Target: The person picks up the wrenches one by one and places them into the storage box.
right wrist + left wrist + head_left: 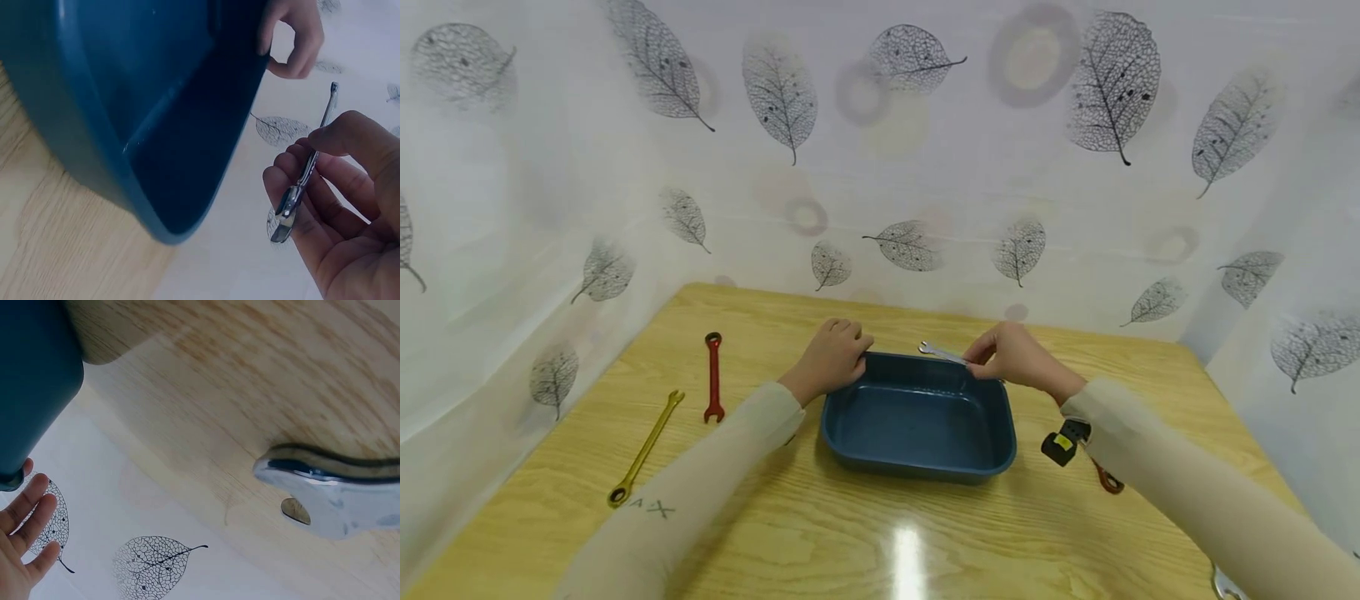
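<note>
A dark blue rectangular basin [917,417] sits in the middle of the wooden table. My left hand [835,357] grips its rim at the far left corner, thumb on the inner side; the right wrist view also shows this left hand [303,40]. My right hand [1017,357] pinches a small silver wrench [942,352] over the far right part of the rim. Seen from the right wrist, the wrench [306,165] lies between thumb and fingers, outside the basin wall.
Left on the table lie a red wrench [713,379] and a yellow wrench [646,450]. Another red wrench [1108,479] is partly hidden under the right forearm. A silver tool end [1227,583] shows at bottom right. A leaf-printed curtain [850,183] encloses the table.
</note>
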Available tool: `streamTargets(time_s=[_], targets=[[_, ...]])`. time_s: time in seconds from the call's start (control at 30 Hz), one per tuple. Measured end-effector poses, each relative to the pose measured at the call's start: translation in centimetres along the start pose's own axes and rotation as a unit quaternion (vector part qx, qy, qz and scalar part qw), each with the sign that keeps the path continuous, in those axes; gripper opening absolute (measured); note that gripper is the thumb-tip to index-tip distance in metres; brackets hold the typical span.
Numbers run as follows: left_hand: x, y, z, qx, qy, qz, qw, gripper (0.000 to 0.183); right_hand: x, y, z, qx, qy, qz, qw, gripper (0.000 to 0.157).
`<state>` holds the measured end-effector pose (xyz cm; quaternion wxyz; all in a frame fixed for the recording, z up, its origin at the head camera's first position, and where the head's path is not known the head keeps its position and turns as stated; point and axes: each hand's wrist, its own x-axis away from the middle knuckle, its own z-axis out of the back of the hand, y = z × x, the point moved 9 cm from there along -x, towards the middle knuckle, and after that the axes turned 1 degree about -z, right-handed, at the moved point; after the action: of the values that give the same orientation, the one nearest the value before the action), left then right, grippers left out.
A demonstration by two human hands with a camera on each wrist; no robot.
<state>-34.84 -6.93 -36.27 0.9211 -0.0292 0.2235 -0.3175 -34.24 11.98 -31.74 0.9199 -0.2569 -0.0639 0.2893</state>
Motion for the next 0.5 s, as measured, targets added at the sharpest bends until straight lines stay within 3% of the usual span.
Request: streamTargets(time_s=[0.5], targets=[[0.1, -0.1, -0.2, -0.005, 0.003, -0.001, 1.0, 0.014, -3.4, -2.5, -4.2, 0.002, -0.041, 0.04, 0.998, 0.011]])
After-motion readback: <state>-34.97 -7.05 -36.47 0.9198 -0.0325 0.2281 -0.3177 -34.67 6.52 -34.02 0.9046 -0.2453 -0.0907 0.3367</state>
